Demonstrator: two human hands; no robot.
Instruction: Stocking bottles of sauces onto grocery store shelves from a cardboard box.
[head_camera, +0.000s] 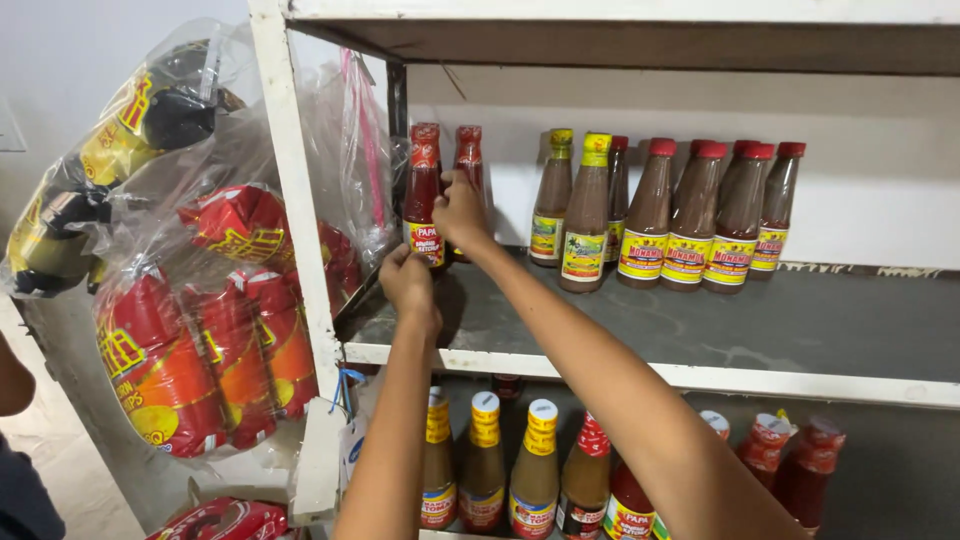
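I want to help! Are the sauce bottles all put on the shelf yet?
Done: brown bottles stand in rows on the grey shelf. In hand: left hand and right hand grip two red bottles at the shelf's left end. Left: bare space remains at the right.

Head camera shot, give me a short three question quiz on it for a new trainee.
1. True or false: both hands are at the two red sauce bottles on the upper shelf.
2. Which cap colour do most brown sauce bottles on that shelf have? A red, B blue, C white.
3. What hangs left of the white shelf frame?

Key
1. True: the left hand is at the front bottle's base, the right hand between the two.
2. A.
3. Clear bags of red and yellow snack packs.
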